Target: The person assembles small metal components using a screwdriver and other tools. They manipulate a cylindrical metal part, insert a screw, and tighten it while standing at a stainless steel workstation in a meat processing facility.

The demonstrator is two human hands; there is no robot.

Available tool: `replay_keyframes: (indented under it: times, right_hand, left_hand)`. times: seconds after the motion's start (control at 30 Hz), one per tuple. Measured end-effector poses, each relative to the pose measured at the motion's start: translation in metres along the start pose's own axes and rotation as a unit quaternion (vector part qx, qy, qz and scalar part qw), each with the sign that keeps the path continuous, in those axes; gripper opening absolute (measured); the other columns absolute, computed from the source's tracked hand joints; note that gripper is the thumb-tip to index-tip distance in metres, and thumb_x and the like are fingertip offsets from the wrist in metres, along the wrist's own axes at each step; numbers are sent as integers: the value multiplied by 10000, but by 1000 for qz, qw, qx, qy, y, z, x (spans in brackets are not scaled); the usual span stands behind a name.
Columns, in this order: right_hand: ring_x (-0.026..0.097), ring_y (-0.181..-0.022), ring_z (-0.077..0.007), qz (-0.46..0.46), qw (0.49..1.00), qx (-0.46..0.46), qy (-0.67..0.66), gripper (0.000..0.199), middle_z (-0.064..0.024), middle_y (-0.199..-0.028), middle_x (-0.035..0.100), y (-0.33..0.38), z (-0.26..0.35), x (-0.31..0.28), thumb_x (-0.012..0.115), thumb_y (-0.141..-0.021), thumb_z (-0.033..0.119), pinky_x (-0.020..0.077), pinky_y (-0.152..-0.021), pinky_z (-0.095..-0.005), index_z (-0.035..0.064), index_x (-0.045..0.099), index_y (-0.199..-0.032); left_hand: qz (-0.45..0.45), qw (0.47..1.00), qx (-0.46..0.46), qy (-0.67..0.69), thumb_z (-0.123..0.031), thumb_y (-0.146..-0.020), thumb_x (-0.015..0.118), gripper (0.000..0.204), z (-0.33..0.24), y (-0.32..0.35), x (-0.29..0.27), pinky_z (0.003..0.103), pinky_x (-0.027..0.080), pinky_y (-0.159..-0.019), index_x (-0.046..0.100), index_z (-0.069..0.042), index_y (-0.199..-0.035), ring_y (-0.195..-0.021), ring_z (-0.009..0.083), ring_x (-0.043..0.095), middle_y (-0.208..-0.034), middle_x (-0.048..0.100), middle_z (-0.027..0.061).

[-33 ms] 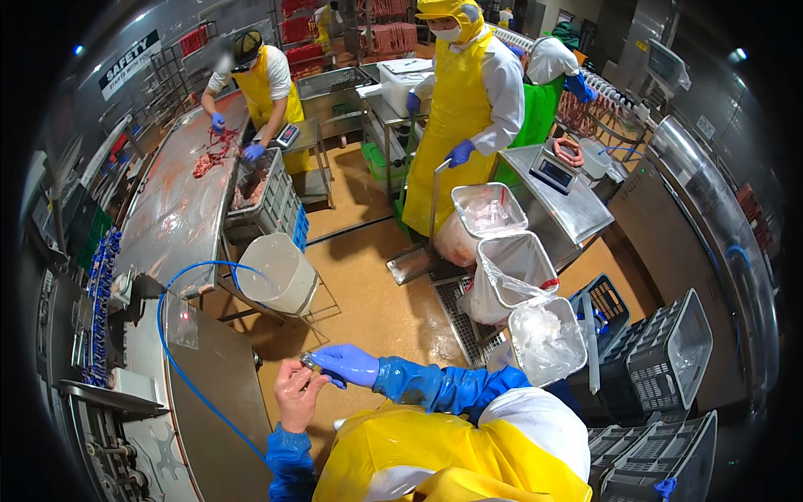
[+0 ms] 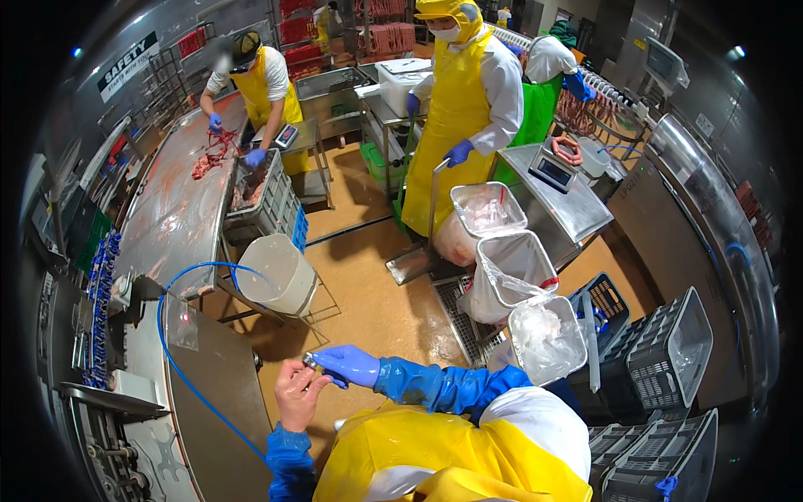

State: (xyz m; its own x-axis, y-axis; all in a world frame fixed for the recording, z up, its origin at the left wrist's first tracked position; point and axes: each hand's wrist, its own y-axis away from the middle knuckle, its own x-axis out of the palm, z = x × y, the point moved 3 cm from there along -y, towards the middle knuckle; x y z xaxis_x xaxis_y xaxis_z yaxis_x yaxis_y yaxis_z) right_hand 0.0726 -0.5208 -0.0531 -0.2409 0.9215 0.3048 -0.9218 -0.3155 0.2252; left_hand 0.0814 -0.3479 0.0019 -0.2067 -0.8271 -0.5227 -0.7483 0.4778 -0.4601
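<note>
My left hand [image 2: 299, 396], bare and wet-looking, comes up at the lower middle in a blue sleeve. Its fingertips are pinched against a small metal fitting [image 2: 312, 362], silvery with a brass-coloured part. My right hand [image 2: 348, 366] wears a blue-purple glove and closes on the same fitting from the right. The fingers partly cover the piece, so its exact kind cannot be made out. Both hands are held in front of my yellow apron [image 2: 418, 452], above the floor beside a brown-topped bench [image 2: 213, 389].
A blue hose [image 2: 167, 347] loops into a white bucket [image 2: 272, 276] on a stand. Lined white bins [image 2: 548, 339] and grey crates [image 2: 665, 368] stand at right. One person [image 2: 456, 125] holds a long-handled dustpan; another [image 2: 263, 79] handles meat [image 2: 209, 163] at a steel table [image 2: 176, 201].
The person at the steel table has shifted their gloved hands slightly. My own hands and the fitting stay in almost the same place.
</note>
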Motion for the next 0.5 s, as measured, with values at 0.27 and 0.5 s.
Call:
replay_keyframes:
  times: [0.27,0.5]
  right_hand:
    - [567,-711,-79,-2,998,-31,50,403,-13,-854,650,5,-7,-14,631,-1084,436,482,-636,-257,52,714,-1173]
    - [694,-935,-249,-28,965,-207,160,495,-126,-1088,728,5,-9,-17,743,-1005,374,565,-839,-383,56,629,-1367]
  left_hand:
    - [14,958,-208,196,-22,-886,842,116,25,11,24,252,403,-608,771,8,-972,-680,92,531,-764,602,-23]
    - [21,794,-389,467,14,-972,688,242,18,17,30,142,368,-455,715,-16,-1211,-551,-23,480,-807,625,-65]
